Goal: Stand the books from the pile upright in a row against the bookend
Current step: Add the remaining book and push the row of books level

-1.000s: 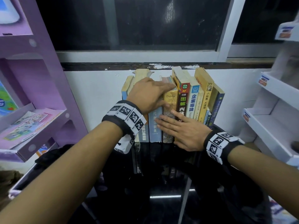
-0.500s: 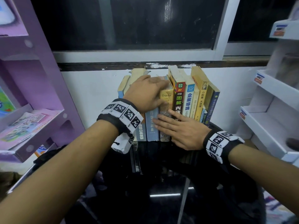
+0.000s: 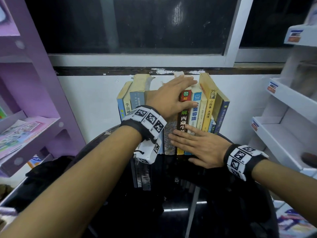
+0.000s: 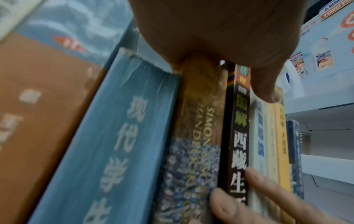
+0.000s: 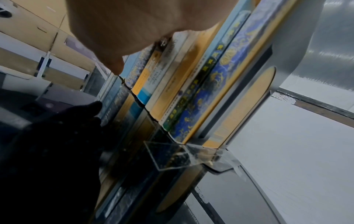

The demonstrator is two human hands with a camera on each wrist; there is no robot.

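Upright, the worn books [image 3: 202,115] lean slightly, spines facing outward.

Middle spines of the row of books [image 3: 202,117] hidden behind the left hand [image 3: 169,100], lower spines behind the right hand [image 3: 199,148], leftmost titles blurred

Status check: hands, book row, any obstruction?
Left hand flat over book tops. Right hand flat against spines. Books upright in row. Nothing blocking.

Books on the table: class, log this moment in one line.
books upright in row | left hand flat on tops | right hand flat on spines
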